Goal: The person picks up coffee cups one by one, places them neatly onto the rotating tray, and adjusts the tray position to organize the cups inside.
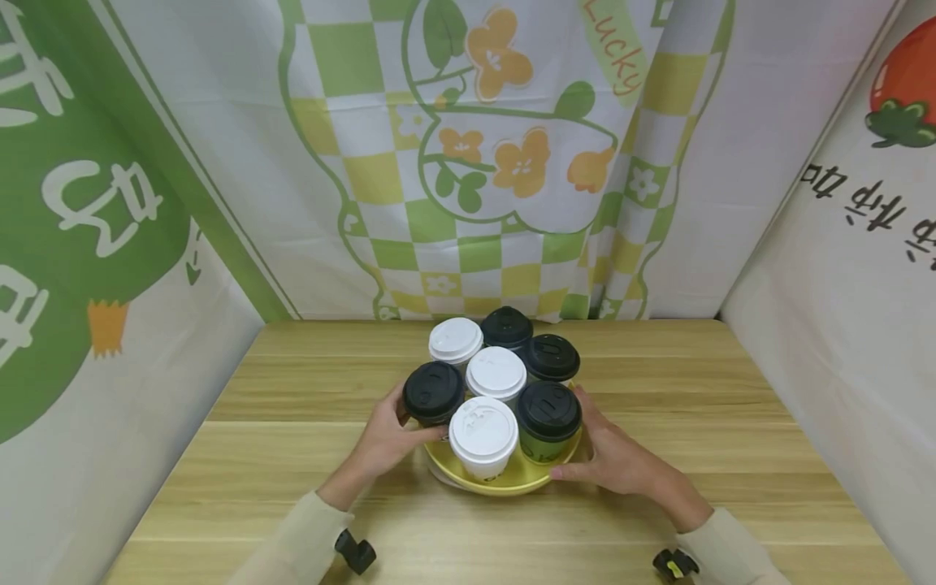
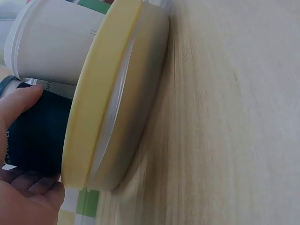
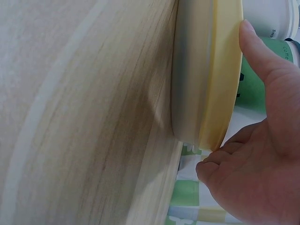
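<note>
Several lidded paper coffee cups stand close together on a round yellow tray (image 1: 504, 490), which rests on a paler base (image 2: 140, 93). My left hand (image 1: 383, 436) holds a dark cup (image 1: 434, 390) with a black lid at the tray's left side, thumb on the near side and fingers behind. My right hand (image 1: 617, 457) grips the right edge of the tray, its thumb on the rim beside a green cup (image 3: 255, 84) with a black lid. Between the hands stands a front white cup (image 1: 484, 435). Another white-lidded cup (image 1: 496, 372) is in the middle.
Behind are a white-lidded cup (image 1: 455, 339) and two black-lidded cups, one at the back (image 1: 506, 325) and one at the right (image 1: 552, 356). The wooden table (image 1: 292, 422) meets a printed curtain (image 1: 497, 268) at its far edge.
</note>
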Demonstrator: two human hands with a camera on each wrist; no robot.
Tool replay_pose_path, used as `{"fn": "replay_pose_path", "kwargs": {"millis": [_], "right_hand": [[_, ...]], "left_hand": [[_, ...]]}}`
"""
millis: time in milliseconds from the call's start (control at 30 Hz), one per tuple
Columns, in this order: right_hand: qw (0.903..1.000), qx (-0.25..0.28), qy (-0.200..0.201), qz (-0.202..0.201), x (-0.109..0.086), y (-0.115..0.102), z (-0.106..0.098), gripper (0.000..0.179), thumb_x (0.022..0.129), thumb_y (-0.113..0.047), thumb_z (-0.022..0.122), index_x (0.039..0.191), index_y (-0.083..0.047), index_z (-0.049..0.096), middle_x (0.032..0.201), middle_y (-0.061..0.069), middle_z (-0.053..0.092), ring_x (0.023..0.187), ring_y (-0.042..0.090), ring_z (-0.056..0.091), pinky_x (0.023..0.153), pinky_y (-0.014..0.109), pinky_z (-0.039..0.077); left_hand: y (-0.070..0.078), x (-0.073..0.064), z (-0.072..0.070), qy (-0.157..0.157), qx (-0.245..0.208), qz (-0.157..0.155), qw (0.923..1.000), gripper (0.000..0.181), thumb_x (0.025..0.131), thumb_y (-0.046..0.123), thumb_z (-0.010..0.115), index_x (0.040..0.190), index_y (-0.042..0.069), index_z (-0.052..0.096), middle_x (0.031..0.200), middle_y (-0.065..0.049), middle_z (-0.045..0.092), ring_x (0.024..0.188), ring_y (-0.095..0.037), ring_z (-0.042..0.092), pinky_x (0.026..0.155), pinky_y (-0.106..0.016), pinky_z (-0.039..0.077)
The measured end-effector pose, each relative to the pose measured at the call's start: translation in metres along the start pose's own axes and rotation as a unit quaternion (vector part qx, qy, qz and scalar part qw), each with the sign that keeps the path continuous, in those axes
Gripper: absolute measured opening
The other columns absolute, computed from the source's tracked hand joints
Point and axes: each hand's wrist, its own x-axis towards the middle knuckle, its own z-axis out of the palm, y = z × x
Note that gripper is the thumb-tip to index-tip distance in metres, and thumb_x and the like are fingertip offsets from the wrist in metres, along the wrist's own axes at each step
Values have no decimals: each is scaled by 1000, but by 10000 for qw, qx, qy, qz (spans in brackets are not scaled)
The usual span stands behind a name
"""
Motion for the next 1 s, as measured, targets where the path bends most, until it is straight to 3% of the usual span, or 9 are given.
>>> {"fn": "replay_pose_path", "kwargs": {"millis": [67, 200, 433, 733, 867, 1000], "right_hand": [[10000, 9, -22, 20, 0, 0, 0, 134, 82, -52, 89, 170, -8, -2, 173, 35, 6, 158, 56, 20, 124, 74, 24], [10000, 18, -37, 89, 0, 0, 1, 136, 81, -52, 89, 170, -7, -3, 174, 33, 6, 159, 53, 19, 126, 73, 23], [9999, -41, -14, 125, 0, 1, 0, 138, 80, -54, 89, 169, -3, -4, 174, 34, 5, 158, 54, 20, 125, 73, 23], [10000, 38, 18, 56, 4, 1, 1, 137, 80, -53, 89, 170, -5, -3, 174, 33, 6, 159, 53, 19, 126, 72, 23], [9999, -2, 16, -127, 5, 2, 1, 134, 81, -53, 89, 170, -6, -1, 173, 35, 7, 158, 55, 20, 124, 74, 24], [9997, -25, -73, -242, 4, 3, -4, 133, 82, -55, 88, 171, -9, 0, 174, 33, 8, 159, 53, 20, 125, 72, 24]], "left_hand": [[-1, 0, 1, 3, 42, 20, 10000, 88, 79, 3, 92, 155, 4, 48, 148, -18, 63, 143, -31, 55, 124, -46, 41], [-2, 0, 3, 23, 92, -52, 9999, 87, 80, 1, 90, 155, 2, 47, 149, -20, 62, 146, -33, 52, 126, -51, 36], [0, 0, 6, -11, 419, -170, 9990, 83, 82, 11, 90, 154, 4, 50, 152, -18, 61, 151, -35, 47, 131, -55, 30], [1, 2, 4, -155, 459, -160, 9987, 91, 81, 13, 92, 158, 7, 45, 158, -17, 55, 156, -35, 40, 132, -56, 25], [1, -3, 0, -210, 521, -246, 9981, 97, 81, 20, 94, 161, 10, 40, 164, -15, 47, 160, -35, 31, 133, -57, 20], [0, -10, -11, -303, 794, -530, 9950, 100, 84, 28, 91, 163, 8, 35, 172, -17, 34, 164, -40, 19, 133, -59, 16]]}}
